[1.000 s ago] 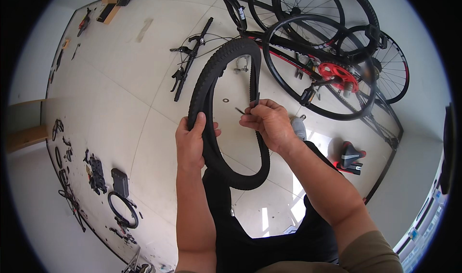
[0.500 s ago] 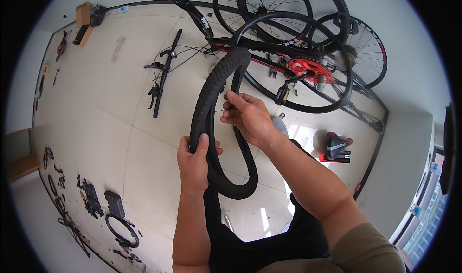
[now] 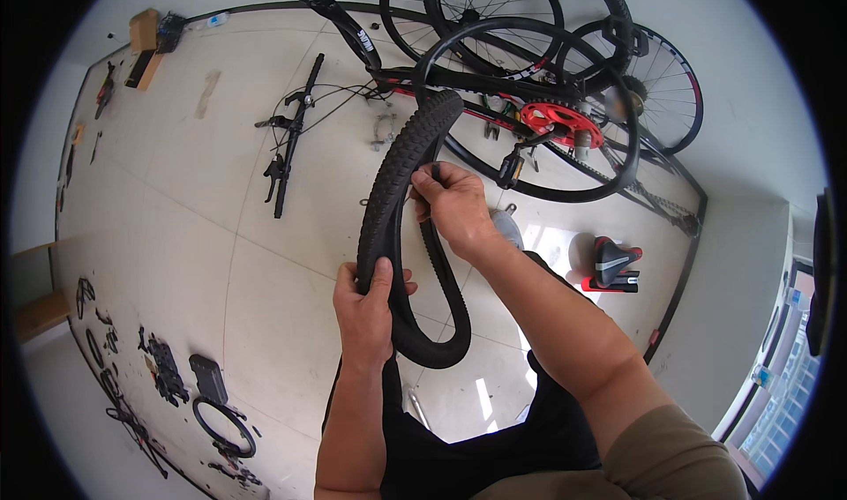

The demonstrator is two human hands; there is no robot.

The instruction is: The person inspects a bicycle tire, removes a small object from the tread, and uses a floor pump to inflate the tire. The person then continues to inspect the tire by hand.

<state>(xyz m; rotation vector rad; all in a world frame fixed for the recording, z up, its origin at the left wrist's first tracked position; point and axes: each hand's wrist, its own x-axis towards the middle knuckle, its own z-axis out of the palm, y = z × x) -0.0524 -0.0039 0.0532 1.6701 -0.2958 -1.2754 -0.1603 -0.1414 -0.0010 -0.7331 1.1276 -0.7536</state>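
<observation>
A black bicycle tire [image 3: 388, 196] with knobbed tread hangs in front of me, squeezed into a long, narrow loop. My left hand [image 3: 364, 319] grips its left side, thumb lying on the tread and fingertips showing inside the loop. At the upper right part of the loop, my right hand [image 3: 454, 205] pinches the tire's edge between thumb and curled fingers. The loop's lower bend hangs over the floor between my legs. Just beyond the tire lies a bicycle frame [image 3: 476, 85] with a red chainring [image 3: 562, 125].
A thin black hoop [image 3: 631, 152] lies across the frame, with spoked wheels [image 3: 666, 90] behind. Handlebars [image 3: 296, 134] rest on the floor to the left, a saddle [image 3: 615, 260] to the right. Several small parts and a black ring [image 3: 223, 427] lie lower left. Cardboard boxes [image 3: 144, 31] stand far left.
My left hand has shifted slightly right and nearer to me. The tire's tread has turned to face up more. My right fingers have closed in against the tire's edge.
</observation>
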